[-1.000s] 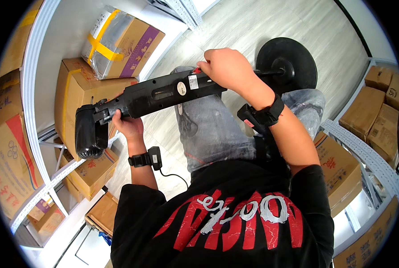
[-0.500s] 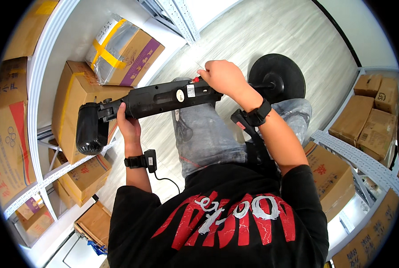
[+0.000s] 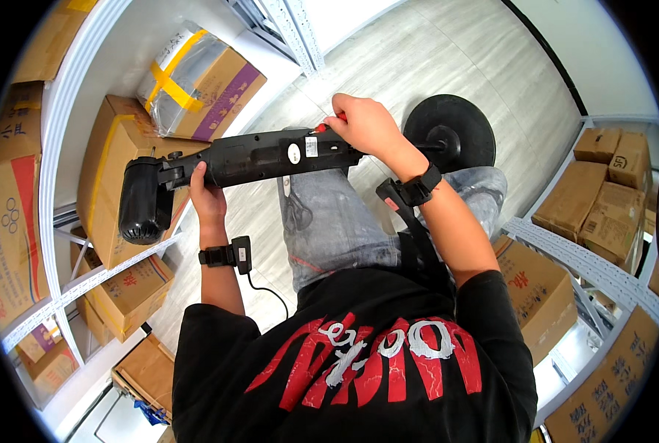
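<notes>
I hold a long black power tool (image 3: 248,159) level across my lap, above my grey jeans (image 3: 344,221). Its body runs from a cylindrical black motor housing (image 3: 139,203) at the left to a shaft that ends in a round black disc (image 3: 447,133) at the far right, down near the floor. My left hand (image 3: 205,196) is wrapped around the underside of the body, fingers curled shut on it, just right of the housing. My right hand (image 3: 365,125) sits on top of the body near its small stickers, fingers pressed together and pinching a small red-tipped thing (image 3: 329,120), which looks like a screwdriver handle, though most of it is hidden.

I judge the work on the casing to be under way rather than finished: the casing is still closed and in one piece, and my right hand is at a point on its top edge.

Compared with a second ago, the tool sits a little lower and more level in view, and my hands grip the same places. The cardboard boxes (image 3: 134,155) on the white shelving (image 3: 56,125) at the left have shifted slightly, as has the box rack (image 3: 580,255) at the right, so my head has moved a little.
</notes>
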`<state>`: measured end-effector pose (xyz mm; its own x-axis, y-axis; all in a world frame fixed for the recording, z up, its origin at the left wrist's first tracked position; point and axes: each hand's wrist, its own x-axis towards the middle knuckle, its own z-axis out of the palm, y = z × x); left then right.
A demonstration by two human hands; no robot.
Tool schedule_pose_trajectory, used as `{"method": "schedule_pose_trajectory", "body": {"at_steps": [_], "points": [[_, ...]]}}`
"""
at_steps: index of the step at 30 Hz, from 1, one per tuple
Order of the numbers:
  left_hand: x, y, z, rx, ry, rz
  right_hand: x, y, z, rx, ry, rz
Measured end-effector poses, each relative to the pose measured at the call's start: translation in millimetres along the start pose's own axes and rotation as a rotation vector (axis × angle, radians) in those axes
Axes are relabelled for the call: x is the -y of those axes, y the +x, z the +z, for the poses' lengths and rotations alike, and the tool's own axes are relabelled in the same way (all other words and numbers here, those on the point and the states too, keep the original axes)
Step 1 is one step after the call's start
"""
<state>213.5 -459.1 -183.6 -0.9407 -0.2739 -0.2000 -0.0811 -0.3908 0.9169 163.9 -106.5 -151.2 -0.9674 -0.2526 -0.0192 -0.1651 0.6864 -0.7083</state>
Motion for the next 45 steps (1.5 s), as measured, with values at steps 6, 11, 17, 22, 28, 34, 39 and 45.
{"method": "schedule_pose_trajectory", "body": {"at_steps": [6, 11, 17, 22, 28, 34, 39, 45], "points": [[2, -3, 13, -0.025, -0.053, 0.025, -4, -2, -1, -0.016, 0.131, 0.025], [8, 1, 3, -0.04, -0.097, 0.028, 1, 5, -5, 0.071, -0.045, 0.095], [10, 0, 8, -0.041, -0.101, 0.057, 0, 3, -4, -0.016, 0.134, -0.185], [12, 0, 12, -0.098, -0.07, 0.099, 9, 1, 0, -0.013, -0.087, 0.089], [14, 4, 6, -0.079, -0.119, 0.082, 4, 0, -4, -0.043, 0.144, -0.138], [12, -2, 17, -0.12, -0.102, 0.144, 20, 1, -9, 0.104, -0.152, 0.134], [14, 0, 16, -0.078, -0.089, 0.14, 5, -1, -6, -0.043, 0.065, -0.224], [12, -3, 17, -0.074, -0.099, 0.158, 20, -3, -9, 0.013, -0.108, 0.098]]}}
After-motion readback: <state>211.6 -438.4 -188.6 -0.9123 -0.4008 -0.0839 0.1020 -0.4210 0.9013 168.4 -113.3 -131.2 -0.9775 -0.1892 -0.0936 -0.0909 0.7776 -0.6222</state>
